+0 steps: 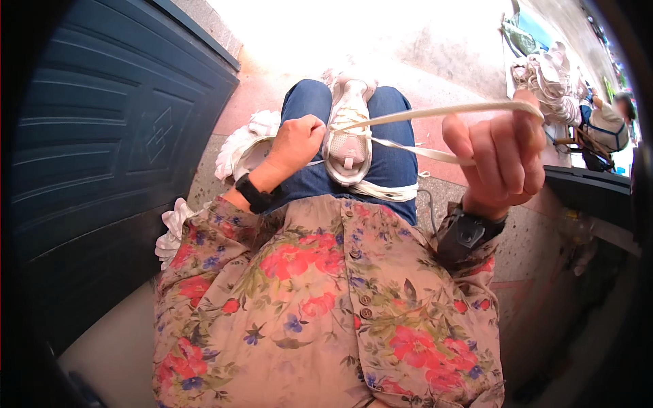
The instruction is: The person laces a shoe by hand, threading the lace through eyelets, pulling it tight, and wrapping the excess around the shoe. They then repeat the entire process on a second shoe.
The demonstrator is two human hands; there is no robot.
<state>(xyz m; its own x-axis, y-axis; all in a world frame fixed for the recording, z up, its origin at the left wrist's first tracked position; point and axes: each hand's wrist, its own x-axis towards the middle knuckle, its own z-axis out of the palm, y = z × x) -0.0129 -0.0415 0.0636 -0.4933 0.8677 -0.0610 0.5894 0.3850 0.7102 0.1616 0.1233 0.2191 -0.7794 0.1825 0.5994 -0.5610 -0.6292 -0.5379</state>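
A white sneaker (349,146) rests between my knees, its heel end toward me and its toe pointing away. My right hand (502,151) is raised to the right of it, fingers curled round a cream shoelace (449,111) that runs taut from the shoe and loops over the index finger. A second strand also stretches from the shoe to this hand. My left hand (296,144) is closed at the shoe's left side; what its fingers pinch is hidden. A bundle of white laces (386,191) lies across my right thigh.
More white sneakers (249,149) lie on the floor at my left, beside a dark blue panelled door (102,129). At the far right are a heap of pale shoes (548,80) and another person (607,126), seated. A dark ledge (590,187) stands near my right arm.
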